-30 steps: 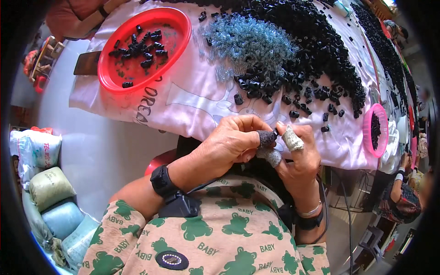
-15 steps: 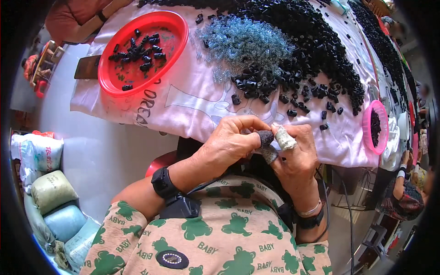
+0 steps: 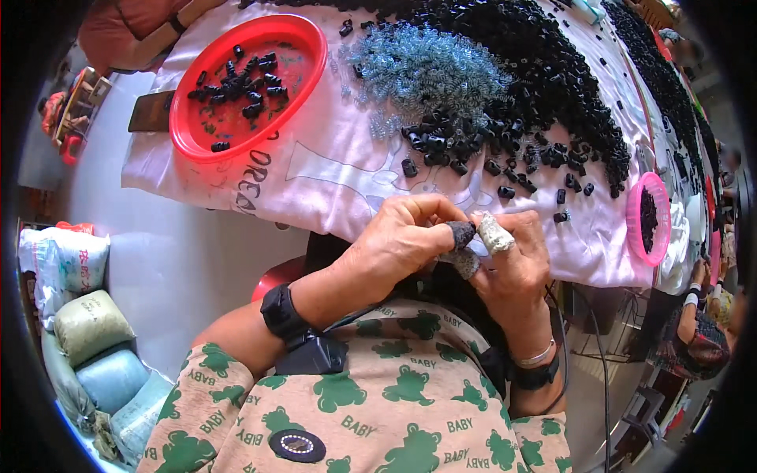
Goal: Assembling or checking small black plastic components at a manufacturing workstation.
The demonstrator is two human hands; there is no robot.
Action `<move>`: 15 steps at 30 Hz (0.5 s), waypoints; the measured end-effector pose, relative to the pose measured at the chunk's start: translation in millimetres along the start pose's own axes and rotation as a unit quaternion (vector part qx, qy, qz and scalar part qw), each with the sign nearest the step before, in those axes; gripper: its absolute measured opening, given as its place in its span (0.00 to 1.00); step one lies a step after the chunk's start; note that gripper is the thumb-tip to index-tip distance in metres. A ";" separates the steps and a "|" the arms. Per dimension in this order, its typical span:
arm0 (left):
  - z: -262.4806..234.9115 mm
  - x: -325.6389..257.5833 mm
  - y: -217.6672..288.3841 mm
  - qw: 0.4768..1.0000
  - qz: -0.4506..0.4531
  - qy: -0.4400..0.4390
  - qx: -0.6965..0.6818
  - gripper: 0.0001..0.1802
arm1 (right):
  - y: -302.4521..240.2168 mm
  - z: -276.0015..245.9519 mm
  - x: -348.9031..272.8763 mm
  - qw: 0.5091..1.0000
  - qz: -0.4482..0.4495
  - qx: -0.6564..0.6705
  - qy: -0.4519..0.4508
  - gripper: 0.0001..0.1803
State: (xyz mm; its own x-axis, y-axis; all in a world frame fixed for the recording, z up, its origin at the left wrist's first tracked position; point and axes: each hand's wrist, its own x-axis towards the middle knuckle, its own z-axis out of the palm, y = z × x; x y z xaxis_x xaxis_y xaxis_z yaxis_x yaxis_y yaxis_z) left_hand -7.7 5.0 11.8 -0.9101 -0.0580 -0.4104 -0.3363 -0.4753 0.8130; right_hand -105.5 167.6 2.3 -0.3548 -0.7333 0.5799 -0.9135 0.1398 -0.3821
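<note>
Close to my body, at the cloth's near edge, my left hand (image 3: 402,240) and my right hand (image 3: 512,272) meet with fingertips pinched together. A dark grey finger cover (image 3: 461,235) is on my left thumb. On my right hand there is a whitish finger cover (image 3: 496,235) on the index finger and a grey finger cover (image 3: 465,262) on the thumb. Whatever sits between the fingertips is hidden. Beyond the hands lie loose black plastic cylinders (image 3: 434,146) and a heap of bluish clear coil springs (image 3: 426,67).
At the far left a red round tray (image 3: 180,130) holds several black cylinders, beside a dark flat object (image 3: 148,113). A large pile of black parts (image 3: 576,102) covers the far right. A pink basket (image 3: 662,236) stands right. Another person's arm (image 3: 169,31) rests at the upper left.
My hands stay pinched together and have shifted very slightly, with a small turn at the right fingers. The rest of the scene looks the same apart from a slight shift of view.
</note>
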 end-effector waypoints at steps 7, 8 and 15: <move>-2.7 4.3 -13.0 0.987 0.063 0.000 0.145 0.12 | 1.8 -1.8 -0.8 0.999 0.006 -0.041 -0.009 0.22; -2.6 3.7 -11.8 0.989 0.053 0.000 0.141 0.12 | 1.5 -1.6 -1.3 0.999 0.007 -0.040 -0.010 0.22; -3.0 2.5 -9.6 0.994 0.009 0.001 0.113 0.11 | 0.4 -3.0 0.6 0.998 0.008 -0.020 -0.055 0.16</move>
State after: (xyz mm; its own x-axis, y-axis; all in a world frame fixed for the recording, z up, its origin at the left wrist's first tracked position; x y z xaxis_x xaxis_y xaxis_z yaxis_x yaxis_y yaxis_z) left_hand -6.0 6.8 1.8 -0.9159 -0.0661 -0.3960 -0.3666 -0.2647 0.8919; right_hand -106.7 169.2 4.7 -0.3474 -0.7989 0.4910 -0.9160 0.1770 -0.3600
